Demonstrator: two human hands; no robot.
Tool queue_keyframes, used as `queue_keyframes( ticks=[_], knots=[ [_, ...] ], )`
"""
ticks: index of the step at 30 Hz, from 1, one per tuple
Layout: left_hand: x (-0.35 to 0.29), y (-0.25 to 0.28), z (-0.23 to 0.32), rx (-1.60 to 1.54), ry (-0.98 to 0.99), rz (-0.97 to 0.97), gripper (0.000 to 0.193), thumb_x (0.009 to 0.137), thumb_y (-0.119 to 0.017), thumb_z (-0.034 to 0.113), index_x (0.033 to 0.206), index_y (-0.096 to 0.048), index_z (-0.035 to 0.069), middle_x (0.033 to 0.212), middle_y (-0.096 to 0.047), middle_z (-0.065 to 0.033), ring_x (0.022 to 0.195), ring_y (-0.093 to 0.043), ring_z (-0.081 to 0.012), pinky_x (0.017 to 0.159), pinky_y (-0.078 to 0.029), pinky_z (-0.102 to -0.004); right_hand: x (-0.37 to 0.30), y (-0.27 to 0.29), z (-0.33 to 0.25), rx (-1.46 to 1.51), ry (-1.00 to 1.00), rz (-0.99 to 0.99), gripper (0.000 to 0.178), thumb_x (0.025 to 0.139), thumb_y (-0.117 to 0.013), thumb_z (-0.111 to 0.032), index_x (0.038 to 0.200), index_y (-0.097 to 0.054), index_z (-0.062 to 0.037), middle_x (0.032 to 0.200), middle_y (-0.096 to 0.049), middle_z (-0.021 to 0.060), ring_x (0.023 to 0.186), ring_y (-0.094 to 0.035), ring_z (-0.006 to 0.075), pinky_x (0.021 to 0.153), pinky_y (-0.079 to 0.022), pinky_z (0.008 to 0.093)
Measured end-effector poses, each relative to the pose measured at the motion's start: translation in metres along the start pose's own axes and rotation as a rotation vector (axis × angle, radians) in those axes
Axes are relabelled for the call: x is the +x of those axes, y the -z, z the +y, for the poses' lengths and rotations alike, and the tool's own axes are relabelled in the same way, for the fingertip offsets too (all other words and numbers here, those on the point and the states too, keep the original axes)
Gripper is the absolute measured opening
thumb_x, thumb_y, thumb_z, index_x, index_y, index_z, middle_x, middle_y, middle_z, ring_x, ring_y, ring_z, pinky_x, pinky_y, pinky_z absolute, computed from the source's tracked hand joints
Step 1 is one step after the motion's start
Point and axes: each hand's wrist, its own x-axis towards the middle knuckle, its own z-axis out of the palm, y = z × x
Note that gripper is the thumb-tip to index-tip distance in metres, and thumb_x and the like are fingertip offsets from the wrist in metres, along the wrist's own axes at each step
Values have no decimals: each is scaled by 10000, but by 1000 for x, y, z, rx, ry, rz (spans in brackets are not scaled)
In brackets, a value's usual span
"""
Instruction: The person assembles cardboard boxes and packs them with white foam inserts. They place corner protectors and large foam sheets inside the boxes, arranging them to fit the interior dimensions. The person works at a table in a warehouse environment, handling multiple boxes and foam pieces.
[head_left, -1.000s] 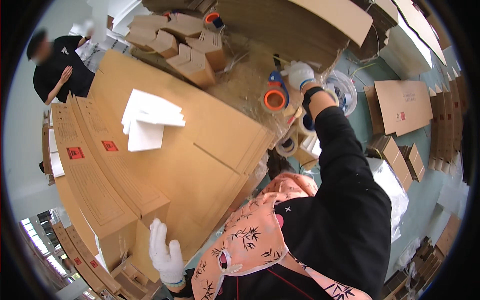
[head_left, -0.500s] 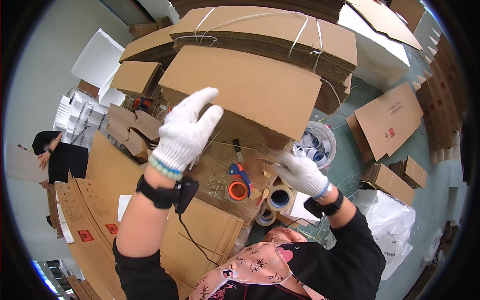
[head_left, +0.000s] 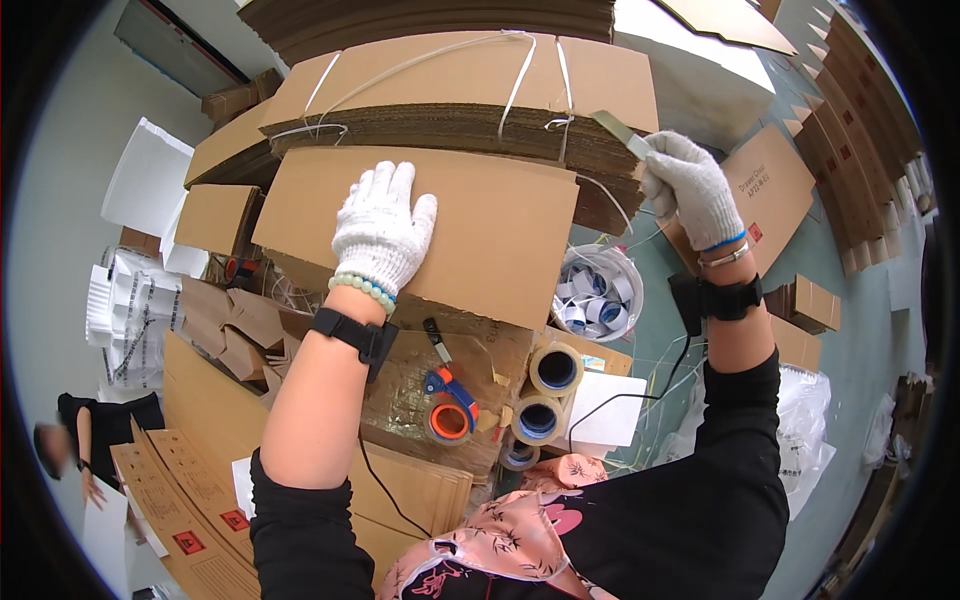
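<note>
My left hand [head_left: 385, 235], in a white knit glove, lies flat with fingers spread on top of a brown cardboard stack [head_left: 490, 220]. My right hand [head_left: 692, 185], gloved too, is raised past the stack's right end. Its thumb and fingers pinch a short, flat grey-green strip [head_left: 620, 134] that points up and left; its exact kind is unclear. Nearer me on the worktable [head_left: 390, 385] lie a blue tape dispenser [head_left: 450, 385] with an orange core and a black-handled knife [head_left: 436, 340]. Several tape rolls [head_left: 556, 368] stand to their right.
A strapped cardboard bundle [head_left: 420, 125] lies behind the stack. To the right are a white bucket [head_left: 637, 315] of used tape cores and a leaning cardboard sheet [head_left: 770, 185]. Printed cardboard [head_left: 195, 500] lies at lower left, where another person [head_left: 110, 420] is.
My left hand has come down flat onto the cardboard stack. My right hand has moved up and right from beside the tape rolls, and the strip in it now shows clearly. The view has shifted.
</note>
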Motion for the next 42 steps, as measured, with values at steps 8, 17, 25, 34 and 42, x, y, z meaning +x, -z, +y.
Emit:
queue_keyframes(
  ticks=[8,17,25,34,42],
  knots=[
    [-3,-5,-4,-33,-37,84,520,963,-542,394,1363,-551,61,1402,-547,-209,1293,-507,-394,1094,-390,-496,9,-36,48,-244,151,235,186,952,-581,-125,1069,-677,-18,754,-650,37,646,-592,95,598,-490,250],
    [-7,-12,-6,-33,-45,171,499,956,-549,391,1319,-577,49,1359,-574,-207,1254,-532,-394,1077,-406,-496,22,-53,29,301,-189,15,212,996,-533,-164,1077,-667,-21,653,-524,-39,468,-405,49,428,-353,219],
    [-4,-14,-5,-54,-3,173,510,946,-534,395,1320,-569,50,1341,-575,-184,1257,-524,-358,1104,-378,-476,-15,-48,-17,488,-60,-251,244,989,-523,-146,1127,-600,40,552,-423,-40,394,-326,41,352,-271,218],
    [-8,-13,-7,-97,-1,181,463,900,-611,354,1219,-604,19,1237,-592,-158,1213,-514,-322,1087,-374,-482,114,-318,-97,-507,119,-514,247,927,-593,-200,1033,-725,-20,953,-724,141,758,-710,244,658,-566,329],
    [-18,-9,-41,-462,23,111,388,827,-685,370,1098,-664,93,1055,-693,-151,1019,-653,-344,862,-543,-441,158,-394,-91,-1665,679,-384,212,860,-620,-164,963,-774,-61,923,-738,159,883,-717,318,756,-589,392]
  ],
)
